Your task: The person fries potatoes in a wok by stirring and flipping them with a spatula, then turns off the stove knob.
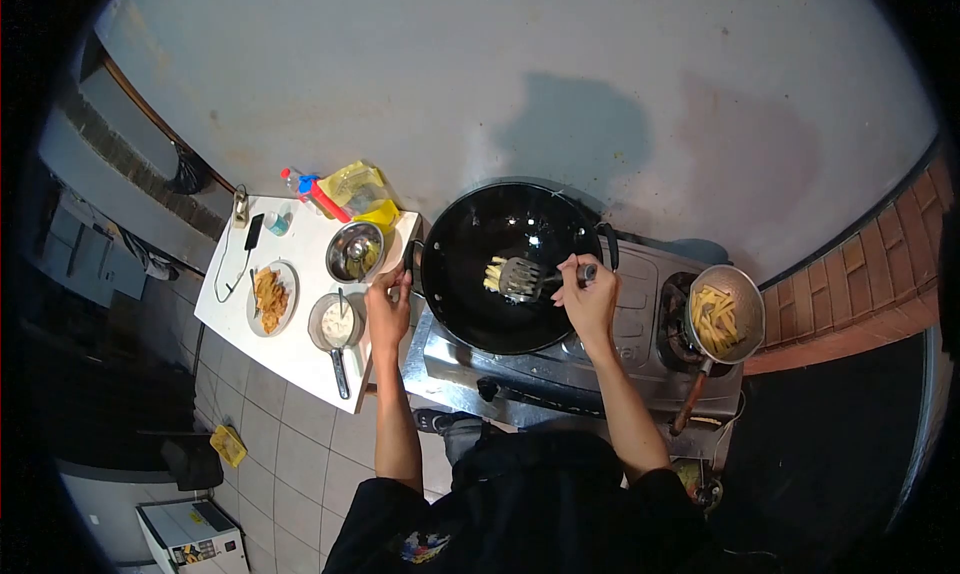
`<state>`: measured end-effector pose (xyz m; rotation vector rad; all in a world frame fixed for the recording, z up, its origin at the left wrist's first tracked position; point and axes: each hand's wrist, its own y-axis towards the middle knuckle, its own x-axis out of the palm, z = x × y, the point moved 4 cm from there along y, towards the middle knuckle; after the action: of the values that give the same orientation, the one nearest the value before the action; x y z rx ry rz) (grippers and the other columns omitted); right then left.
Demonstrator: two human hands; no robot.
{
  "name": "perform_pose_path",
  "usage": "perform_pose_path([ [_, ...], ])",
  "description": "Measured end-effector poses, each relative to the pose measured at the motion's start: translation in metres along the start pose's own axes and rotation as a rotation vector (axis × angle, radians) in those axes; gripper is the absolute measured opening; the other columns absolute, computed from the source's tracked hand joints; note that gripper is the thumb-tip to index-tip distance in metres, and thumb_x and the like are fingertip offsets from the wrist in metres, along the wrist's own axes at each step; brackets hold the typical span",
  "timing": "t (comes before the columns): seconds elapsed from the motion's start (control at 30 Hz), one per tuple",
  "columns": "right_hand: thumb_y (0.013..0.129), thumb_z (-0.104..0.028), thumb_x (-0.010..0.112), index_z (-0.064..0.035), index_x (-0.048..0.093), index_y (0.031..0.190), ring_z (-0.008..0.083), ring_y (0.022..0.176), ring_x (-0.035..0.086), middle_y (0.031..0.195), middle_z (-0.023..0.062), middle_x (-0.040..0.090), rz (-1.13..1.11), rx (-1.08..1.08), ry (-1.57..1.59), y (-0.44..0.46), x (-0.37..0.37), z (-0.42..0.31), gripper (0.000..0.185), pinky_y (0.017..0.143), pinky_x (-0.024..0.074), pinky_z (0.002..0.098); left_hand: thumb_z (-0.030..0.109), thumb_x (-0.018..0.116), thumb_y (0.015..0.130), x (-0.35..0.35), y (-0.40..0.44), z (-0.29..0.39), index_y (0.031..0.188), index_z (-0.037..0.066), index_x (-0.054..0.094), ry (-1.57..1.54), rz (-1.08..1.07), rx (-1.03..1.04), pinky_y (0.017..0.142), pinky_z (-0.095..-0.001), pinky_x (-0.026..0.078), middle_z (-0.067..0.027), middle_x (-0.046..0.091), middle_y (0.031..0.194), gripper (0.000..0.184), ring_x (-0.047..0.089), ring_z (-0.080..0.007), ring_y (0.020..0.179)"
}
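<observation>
A large black wok [470, 324] sits on the metal stove. My right hand [588, 292] is closed around the handle of a slotted spatula [522, 280]. The spatula's metal head is down in the wok, touching a small clump of pale yellow strips [493, 274]. At the wok's left side, my left hand [388, 309] has its fingers curled at the loop handle [413, 258]; part of the grip is hidden.
On the stove's right burner stands a pan [748, 342] of yellow strips, its wooden handle [688, 399] pointing toward me. The white table [300, 359] at left holds a plate of fried food [270, 299], a metal bowl [354, 252], a small saucepan [337, 322] and a phone [254, 232].
</observation>
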<state>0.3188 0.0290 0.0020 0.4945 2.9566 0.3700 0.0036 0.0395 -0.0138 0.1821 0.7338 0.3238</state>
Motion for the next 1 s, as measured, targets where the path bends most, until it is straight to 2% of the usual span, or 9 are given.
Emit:
perform_pose_path([
  [0.07,0.090,-0.005,0.061,0.0031,0.058,0.069,0.0144,0.044,0.062,0.050,0.0076,0.056,0.030,0.008,0.008,-0.001,0.001,0.001,0.023,0.036,0.0421,0.0253,0.016,0.065,0.092,0.000,0.001,-0.001,0.123,0.005,0.064,0.009,-0.005,0.001,0.071,-0.0304,0.048,-0.0152,0.070,0.093,0.033,0.063,-0.0148,0.083],
  [0.2,0.088,-0.004,0.063,0.0016,0.054,0.066,0.0134,0.042,0.060,0.049,0.0072,0.054,-0.018,0.035,-0.092,-0.002,0.000,0.000,0.025,0.037,0.0405,0.0267,0.017,0.064,0.092,0.001,-0.001,-0.002,0.123,0.005,0.064,0.013,0.035,0.076,0.067,-0.0300,0.047,-0.0158,0.070,0.093,0.033,0.064,-0.0146,0.082],
  [0.33,0.084,-0.002,0.065,0.0007,0.046,0.064,0.0133,0.041,0.047,0.048,0.0085,0.046,-0.064,-0.060,-0.152,-0.001,-0.001,0.012,0.027,0.041,0.0348,0.0318,0.017,0.064,0.093,0.001,-0.001,0.000,0.124,0.005,0.064,-0.028,0.008,-0.007,0.067,-0.0310,0.048,-0.0161,0.070,0.092,0.033,0.064,-0.0152,0.082],
  [0.4,0.082,-0.001,0.065,0.0005,0.044,0.064,0.0140,0.042,0.043,0.048,0.0093,0.043,-0.068,-0.089,-0.157,-0.001,-0.001,0.013,0.028,0.043,0.0331,0.0334,0.016,0.065,0.092,-0.001,-0.001,0.004,0.118,-0.001,0.065,-0.039,-0.008,-0.077,0.076,-0.0344,0.050,-0.0218,0.069,0.096,0.032,0.068,-0.0244,0.087],
  [0.47,0.080,-0.001,0.065,0.0004,0.042,0.063,0.0158,0.043,0.040,0.048,0.0105,0.040,-0.032,-0.170,-0.222,-0.002,-0.003,0.003,0.028,0.045,0.0318,0.0346,0.016,0.065,0.092,-0.001,-0.002,0.004,0.118,-0.001,0.065,-0.042,-0.014,-0.067,0.076,-0.0343,0.050,-0.0219,0.069,0.097,0.032,0.067,-0.0241,0.088],
  [0.8,0.075,0.000,0.064,0.0006,0.042,0.060,0.0190,0.043,0.043,0.050,0.0124,0.043,-0.060,-0.190,-0.247,0.007,0.003,0.002,0.026,0.046,0.0347,0.0342,0.016,0.065,0.091,-0.001,-0.002,0.002,0.121,0.002,0.064,-0.060,-0.019,-0.050,0.075,-0.0354,0.051,-0.0230,0.068,0.100,0.033,0.067,-0.0241,0.089],
  [1.0,0.077,-0.003,0.067,0.0011,0.044,0.060,0.0153,0.044,0.043,0.050,0.0128,0.044,-0.061,-0.081,-0.180,0.010,-0.001,0.003,0.028,0.046,0.0349,0.0337,0.016,0.066,0.091,-0.002,-0.001,0.004,0.121,0.002,0.064,-0.052,-0.028,-0.056,0.075,-0.0354,0.051,-0.0223,0.068,0.098,0.033,0.068,-0.0250,0.089],
])
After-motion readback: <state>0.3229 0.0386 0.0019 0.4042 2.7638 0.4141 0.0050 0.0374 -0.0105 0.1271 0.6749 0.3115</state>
